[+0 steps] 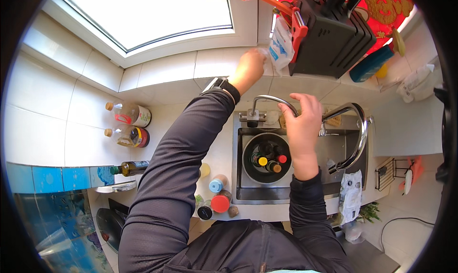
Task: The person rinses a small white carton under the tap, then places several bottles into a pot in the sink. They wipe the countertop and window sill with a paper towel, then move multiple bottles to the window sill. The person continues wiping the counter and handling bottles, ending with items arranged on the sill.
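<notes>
My left hand (250, 68) reaches to the tiled window sill, fingers curled beside a white plastic packet (281, 47). Something clear shows at its fingertips, but I cannot tell whether it is gripped. My right hand (305, 121) is above the sink's back edge, thumb and fingers apart with nothing visible between them. It overlaps the end of a thin curved metal spout (271, 97); contact is unclear. Below, a dark round pan (266, 176) sits in the steel sink (238, 180). Several bottles stand in it, among them one with a yellow cap (263, 161) and one with a red cap (282, 159).
A chrome faucet (363, 133) arches over the sink's right side. A black knife block (332, 40) stands on the sill. Left are two plastic bottles (141, 116) and a green-capped glass bottle (130, 168). Jars, one red-lidded (220, 203), crowd the counter's front edge.
</notes>
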